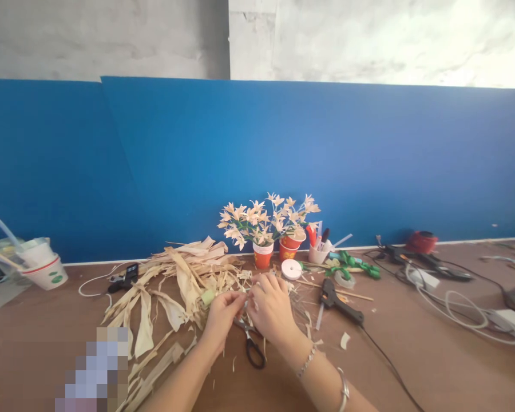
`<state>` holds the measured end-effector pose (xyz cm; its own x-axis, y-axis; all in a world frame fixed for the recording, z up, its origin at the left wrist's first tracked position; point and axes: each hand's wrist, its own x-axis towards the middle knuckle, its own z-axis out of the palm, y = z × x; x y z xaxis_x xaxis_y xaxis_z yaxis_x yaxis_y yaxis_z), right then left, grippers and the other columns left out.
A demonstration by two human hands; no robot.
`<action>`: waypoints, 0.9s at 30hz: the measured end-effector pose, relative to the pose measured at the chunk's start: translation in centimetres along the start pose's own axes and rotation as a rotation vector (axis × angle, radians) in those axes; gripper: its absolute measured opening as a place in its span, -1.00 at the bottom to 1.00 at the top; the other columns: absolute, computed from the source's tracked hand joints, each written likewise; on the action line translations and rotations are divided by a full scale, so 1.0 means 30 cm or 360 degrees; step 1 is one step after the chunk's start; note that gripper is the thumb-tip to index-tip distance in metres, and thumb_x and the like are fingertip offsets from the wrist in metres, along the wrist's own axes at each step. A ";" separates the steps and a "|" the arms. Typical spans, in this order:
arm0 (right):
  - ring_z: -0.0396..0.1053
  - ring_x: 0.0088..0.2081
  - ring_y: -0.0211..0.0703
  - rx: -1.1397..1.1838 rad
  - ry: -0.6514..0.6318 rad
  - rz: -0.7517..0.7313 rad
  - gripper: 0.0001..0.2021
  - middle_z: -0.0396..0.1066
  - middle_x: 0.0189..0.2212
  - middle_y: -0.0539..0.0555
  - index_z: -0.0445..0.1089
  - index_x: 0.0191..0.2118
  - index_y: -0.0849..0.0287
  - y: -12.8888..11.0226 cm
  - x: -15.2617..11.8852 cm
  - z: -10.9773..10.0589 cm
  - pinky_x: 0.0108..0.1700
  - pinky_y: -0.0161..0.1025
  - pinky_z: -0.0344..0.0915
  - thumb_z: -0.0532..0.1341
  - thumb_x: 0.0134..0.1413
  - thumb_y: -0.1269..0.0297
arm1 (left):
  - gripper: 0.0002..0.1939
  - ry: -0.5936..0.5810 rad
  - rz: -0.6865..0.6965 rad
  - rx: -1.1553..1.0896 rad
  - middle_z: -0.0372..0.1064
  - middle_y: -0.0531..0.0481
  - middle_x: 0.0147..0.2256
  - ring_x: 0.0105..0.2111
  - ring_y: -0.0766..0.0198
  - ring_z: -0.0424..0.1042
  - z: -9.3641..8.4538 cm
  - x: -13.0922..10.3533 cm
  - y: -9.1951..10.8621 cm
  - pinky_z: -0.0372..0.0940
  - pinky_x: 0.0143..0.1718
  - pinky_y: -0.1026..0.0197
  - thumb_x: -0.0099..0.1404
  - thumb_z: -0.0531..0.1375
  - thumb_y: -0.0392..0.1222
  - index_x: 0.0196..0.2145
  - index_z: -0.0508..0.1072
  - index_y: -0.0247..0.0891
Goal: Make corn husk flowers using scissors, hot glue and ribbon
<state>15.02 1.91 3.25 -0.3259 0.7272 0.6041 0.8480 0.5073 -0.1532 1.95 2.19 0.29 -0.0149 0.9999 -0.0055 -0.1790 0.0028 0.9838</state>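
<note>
My left hand [224, 313] and my right hand [271, 303] meet over the middle of the table, fingers pinched close together. What they pinch is too small and too hidden to name. Below them lies a pair of scissors [254, 352] with black handles, its blades partly covered by my hands. Dried corn husks [184, 280] are heaped just beyond and to the left of my left hand. Behind my hands, pale husk-coloured flowers [257, 217] on green stems stand in an orange-and-white paper cup [263, 256]. A white tape roll [292, 269] lies beyond my right hand.
To the right lie a black glue gun [341, 303] with a trailing cord, green stems [356, 264] and a tangle of white cables [463, 312]. A white cup [47, 272] stands far left, near a small black device [131, 276]. A blue partition [283, 137] borders the table's back.
</note>
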 end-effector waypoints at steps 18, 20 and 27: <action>0.11 -0.55 -0.32 0.1646 -0.0966 0.0810 -0.95 0.20 -0.65 -0.06 0.31 -0.61 0.24 0.095 0.029 -0.009 -0.47 -0.35 0.03 0.13 -0.29 0.40 | -0.83 -0.0249 0.0155 0.0178 0.27 0.11 -0.63 -0.62 0.41 0.18 -0.014 -0.009 0.017 0.10 -0.56 0.36 0.03 0.24 -0.13 -0.51 0.44 -0.31; 0.20 -0.42 -0.24 0.1280 -0.0649 0.0638 -0.95 0.30 -0.52 -0.01 0.33 -0.55 0.22 0.075 0.027 -0.013 -0.36 -0.32 0.09 0.16 -0.29 0.40 | -0.79 -0.0183 0.0140 0.0207 0.26 0.12 -0.64 -0.66 0.44 0.15 -0.016 -0.004 0.009 0.06 -0.61 0.37 0.04 0.23 -0.09 -0.49 0.43 -0.33; 0.17 -0.18 -0.09 0.0232 -0.0116 0.0049 -0.95 0.33 -0.29 0.07 0.31 -0.48 0.19 0.009 0.017 -0.006 -0.16 -0.16 0.03 0.20 -0.17 0.45 | -0.72 -0.0061 0.0009 0.0223 0.24 0.14 -0.71 -0.79 0.50 0.02 -0.024 0.006 -0.018 -0.14 -0.75 0.40 0.07 0.19 -0.03 -0.42 0.39 -0.34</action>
<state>15.17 2.34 3.64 -0.3343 0.7725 0.5399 0.7903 0.5419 -0.2859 1.34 2.35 -0.37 0.0227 0.9997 0.0046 -0.0402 -0.0037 0.9992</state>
